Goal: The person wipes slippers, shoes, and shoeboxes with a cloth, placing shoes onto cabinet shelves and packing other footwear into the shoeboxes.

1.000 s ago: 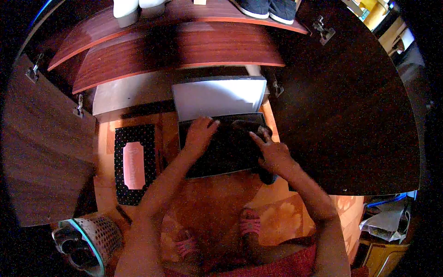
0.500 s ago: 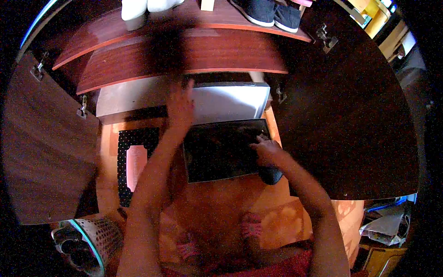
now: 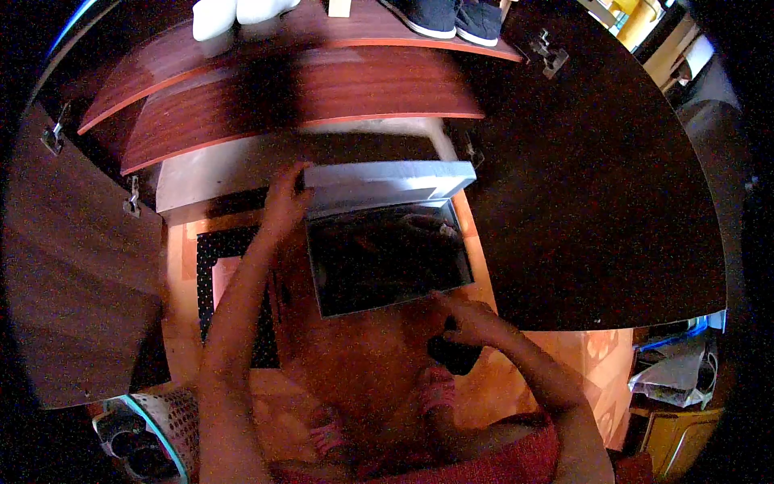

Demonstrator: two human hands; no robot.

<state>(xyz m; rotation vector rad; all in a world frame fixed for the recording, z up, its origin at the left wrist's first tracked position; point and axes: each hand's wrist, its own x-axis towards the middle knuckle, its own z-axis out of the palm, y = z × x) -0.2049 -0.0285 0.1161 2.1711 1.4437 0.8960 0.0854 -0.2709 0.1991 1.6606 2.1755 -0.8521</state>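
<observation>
A shoebox (image 3: pixel 395 311) stands on the floor before the cabinet, its dark inside showing and something pale and indistinct at the back right. Its white lid (image 3: pixel 387 177) is tipped up along the far side. My left hand (image 3: pixel 284 202) grips the lid's left edge between thumb and fingers. Just off the box's near right corner is my right hand (image 3: pixel 472 321), curled round a black shoe (image 3: pixel 455 355), with the index finger pointing toward the box rim. The shoe is dark and partly hidden under the hand.
Reddish shelves (image 3: pixel 322 89) overhang the box, bearing white shoes (image 3: pixel 216 18) and black canvas shoes (image 3: pixel 427 18). Cabinet doors (image 3: pixel 597 202) stand open on both sides. A black dotted box (image 3: pixel 260 347) lies left; a perforated basket (image 3: pixel 173 415) sits lower left.
The lid has tilted forward over the box, and my left hand has moved down and left onto its edge. My right hand has drawn back toward me with the black shoe.
</observation>
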